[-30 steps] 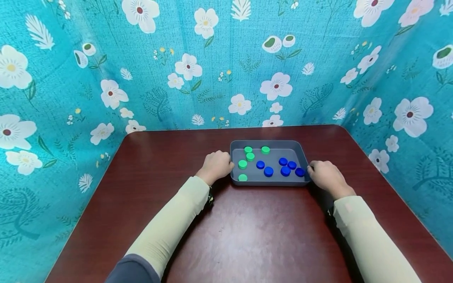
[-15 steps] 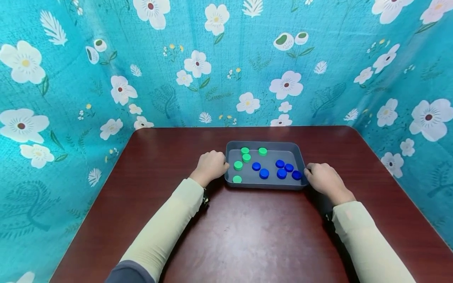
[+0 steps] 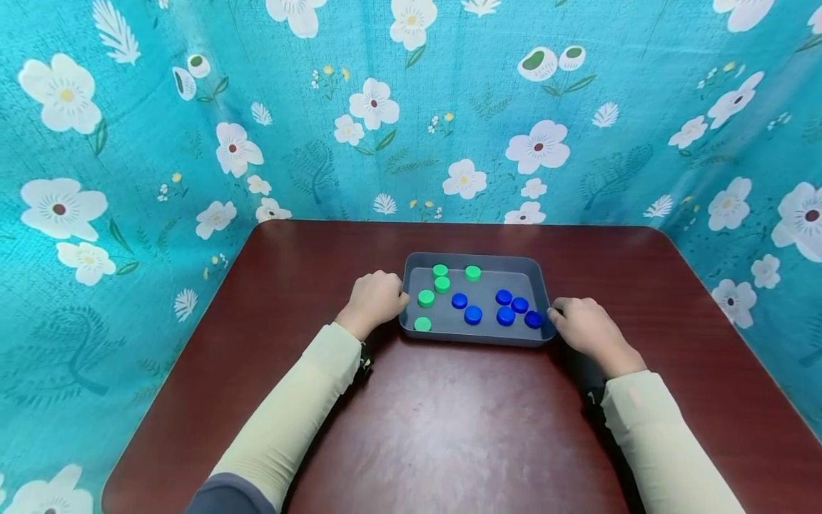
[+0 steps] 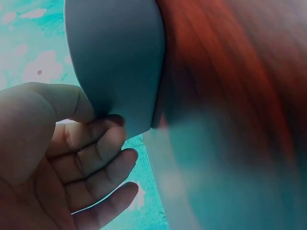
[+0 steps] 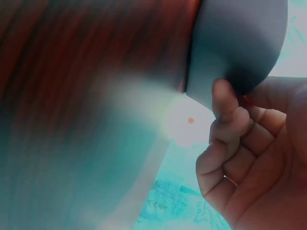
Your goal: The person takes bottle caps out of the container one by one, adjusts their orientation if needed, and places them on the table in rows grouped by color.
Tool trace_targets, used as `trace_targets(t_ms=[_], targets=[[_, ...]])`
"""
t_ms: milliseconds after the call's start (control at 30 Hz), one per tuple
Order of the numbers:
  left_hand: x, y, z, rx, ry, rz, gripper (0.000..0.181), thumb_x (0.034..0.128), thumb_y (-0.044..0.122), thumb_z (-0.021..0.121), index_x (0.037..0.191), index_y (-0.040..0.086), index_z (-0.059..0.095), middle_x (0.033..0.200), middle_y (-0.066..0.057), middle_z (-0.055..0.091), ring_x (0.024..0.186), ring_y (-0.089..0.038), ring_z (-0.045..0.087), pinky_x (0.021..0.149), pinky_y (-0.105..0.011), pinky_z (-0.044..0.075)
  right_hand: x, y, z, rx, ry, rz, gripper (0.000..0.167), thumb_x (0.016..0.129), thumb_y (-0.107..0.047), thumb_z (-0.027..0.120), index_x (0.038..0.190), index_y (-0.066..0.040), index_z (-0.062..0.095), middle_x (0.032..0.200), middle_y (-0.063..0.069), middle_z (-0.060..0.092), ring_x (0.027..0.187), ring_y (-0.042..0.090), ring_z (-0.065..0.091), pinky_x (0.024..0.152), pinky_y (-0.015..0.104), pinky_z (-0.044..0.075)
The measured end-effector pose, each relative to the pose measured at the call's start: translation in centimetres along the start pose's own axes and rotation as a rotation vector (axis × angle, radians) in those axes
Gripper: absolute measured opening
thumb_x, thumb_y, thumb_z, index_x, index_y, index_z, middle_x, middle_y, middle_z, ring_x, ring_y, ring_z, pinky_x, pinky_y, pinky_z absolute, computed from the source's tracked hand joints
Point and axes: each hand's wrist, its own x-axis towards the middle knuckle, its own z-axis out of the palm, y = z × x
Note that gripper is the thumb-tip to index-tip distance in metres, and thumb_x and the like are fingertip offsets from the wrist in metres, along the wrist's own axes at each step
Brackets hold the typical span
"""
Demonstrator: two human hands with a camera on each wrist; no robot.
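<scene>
A shallow grey rectangular tray [image 3: 475,334] lies between my two hands near the table's far side. My left hand [image 3: 375,303] grips its left end, and in the left wrist view the thumb and curled index finger pinch the wall. My right hand [image 3: 591,330] holds the right end near its front corner, also between thumb and index finger. Several green round caps [image 3: 426,298] are spread over the tray's left part. Several blue round caps [image 3: 505,316] occupy its middle and right. Whether the tray touches the table I cannot tell.
The dark red-brown table [image 3: 449,421] has a glossy, reflecting top with rounded far corners. A turquoise flowered curtain [image 3: 475,185] hangs behind it and along both sides.
Both hands have carried the tray leftward over the table, and it has turned slightly. The caps keep their arrangement in it. The head view has shifted a little as well.
</scene>
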Motion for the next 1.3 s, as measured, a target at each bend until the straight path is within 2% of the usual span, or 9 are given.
trace_targets(t_ms=[133,300,600,733,933,1300], targets=[[-0.3,-0.5,-0.2,0.012,0.006,-0.007,0.044,0.0891,0.018,0.056,0.048,0.018,0.040,0.047,0.004,0.027,0.045,-0.012,0.024,0.039,-0.027,0.025,0.2,-0.4,0.0,0.003,0.005,-0.014,0.025,0.100,-0.019,0.049,0.097,-0.001,0.066,0.070,0.004,0.054,0.066,0.023,0.051,0.063,0.041,0.045],[-1.3,-1.2,-0.3,0.015,0.003,-0.028,0.044,0.0889,0.017,0.056,0.048,0.017,0.040,0.046,0.004,0.027,0.045,-0.012,0.023,0.039,-0.027,0.024,0.6,-1.0,0.4,0.008,-0.006,-0.044,0.024,0.100,-0.018,0.051,0.098,0.000,0.067,0.074,0.004,0.058,0.069,0.023,0.053,0.067,0.044,0.047],[-2.4,-1.9,-0.4,-0.020,0.024,-0.023,0.045,0.0895,0.016,0.056,0.048,0.018,0.040,0.047,0.005,0.028,0.045,-0.011,0.023,0.039,-0.027,0.022,0.7,-1.7,0.7,0.004,0.012,-0.079,0.020,0.099,-0.017,0.052,0.089,-0.005,0.066,0.068,0.001,0.053,0.065,0.021,0.050,0.064,0.041,0.044],[-2.5,-2.2,-0.4,-0.004,0.034,-0.024,0.044,0.0891,0.015,0.056,0.048,0.018,0.040,0.047,0.005,0.028,0.046,-0.011,0.022,0.039,-0.027,0.023,0.7,-2.2,0.7,0.003,-0.004,-0.093,0.021,0.099,-0.016,0.052,0.086,-0.006,0.065,0.066,0.000,0.052,0.063,0.019,0.049,0.062,0.039,0.043],[-2.6,-2.5,-0.4,0.014,0.034,-0.041,0.043,0.0901,0.015,0.054,0.048,0.016,0.045,0.046,0.002,0.035,0.044,-0.013,0.029,0.038,-0.028,0.029,0.7,-2.8,0.8,0.003,-0.014,-0.091,0.020,0.099,-0.016,0.052,0.088,-0.005,0.066,0.067,0.001,0.053,0.065,0.020,0.050,0.064,0.040,0.044],[-3.4,-3.1,-0.5,0.008,0.041,-0.049,0.043,0.0936,0.018,0.056,0.051,0.015,0.048,0.047,-0.001,0.041,0.043,-0.016,0.037,0.038,-0.029,0.032,1.2,-3.3,1.2,0.007,-0.032,-0.084,0.020,0.100,-0.018,0.053,0.089,-0.006,0.066,0.067,0.001,0.053,0.064,0.020,0.050,0.062,0.038,0.043]])
